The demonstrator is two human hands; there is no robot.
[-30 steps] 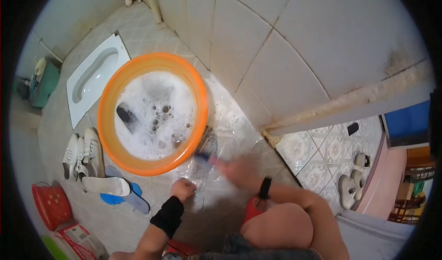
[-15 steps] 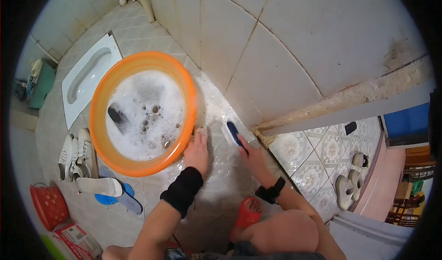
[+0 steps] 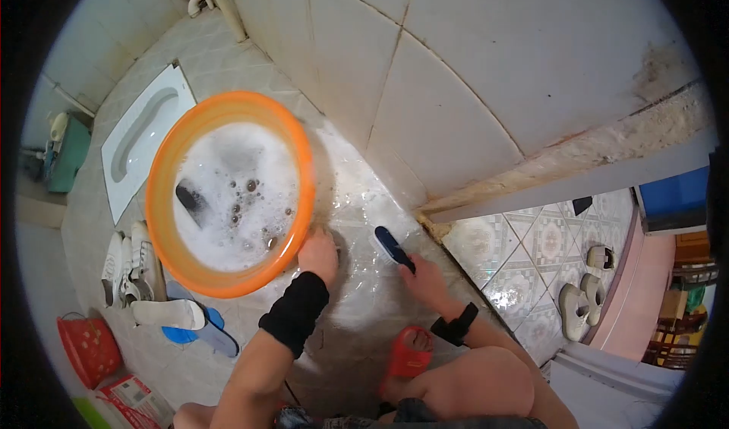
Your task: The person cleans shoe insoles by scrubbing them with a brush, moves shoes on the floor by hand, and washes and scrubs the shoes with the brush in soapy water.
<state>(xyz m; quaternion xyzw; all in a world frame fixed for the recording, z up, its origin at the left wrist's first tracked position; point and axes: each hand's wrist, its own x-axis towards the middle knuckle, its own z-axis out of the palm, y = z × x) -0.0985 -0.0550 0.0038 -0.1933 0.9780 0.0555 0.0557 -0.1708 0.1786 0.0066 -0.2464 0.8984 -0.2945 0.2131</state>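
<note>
A large orange basin (image 3: 307,193) full of white suds stands on the wet tiled floor. A dark object (image 3: 190,201) pokes out of the foam at its left, mostly covered. My left hand (image 3: 319,256), with a black band at the wrist, is low against the basin's outer right side. Its fingers are bent in and partly hidden, so what they hold, if anything, does not show. My right hand (image 3: 425,283) grips the handle of a scrub brush (image 3: 390,242) with a dark blue back and pale bristles, close above the floor.
White shoes (image 3: 135,266), a pale shoe or slipper (image 3: 168,314) and a red bucket (image 3: 89,347) are at the left. A squat toilet (image 3: 148,137) lies behind the basin. The tiled wall (image 3: 448,102) rises at the right, beside a doorway with more shoes (image 3: 575,311).
My left hand's fingers have gone from stretched out to bent, nearer the basin's side. The brush has shifted slightly down in view, in my right hand. The whole view has moved a little.
</note>
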